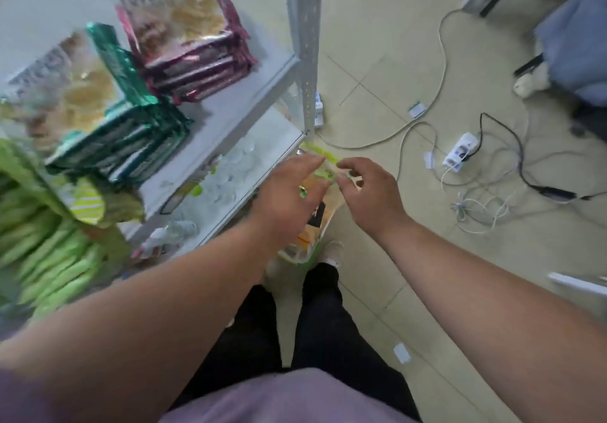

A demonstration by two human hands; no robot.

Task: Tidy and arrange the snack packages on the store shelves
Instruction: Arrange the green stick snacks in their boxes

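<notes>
A light green and orange snack package (315,225) hangs upright in front of the lower shelf's edge, above my feet. My left hand (289,192) lies over its upper front with fingers spread. My right hand (368,189) pinches its green top edge from the right. On the grey shelf (230,107) lie a stack of maroon packages (193,51) and a stack of dark green packages (111,126). Further left is a blurred pile of light green packages (42,241).
A perforated metal shelf post (307,44) stands right behind the hands. The lower shelf (262,153) holds clear plastic wrapping. Power strips (460,153) and tangled cables (486,199) lie on the tiled floor at right. A blue-covered object (578,44) sits at far right.
</notes>
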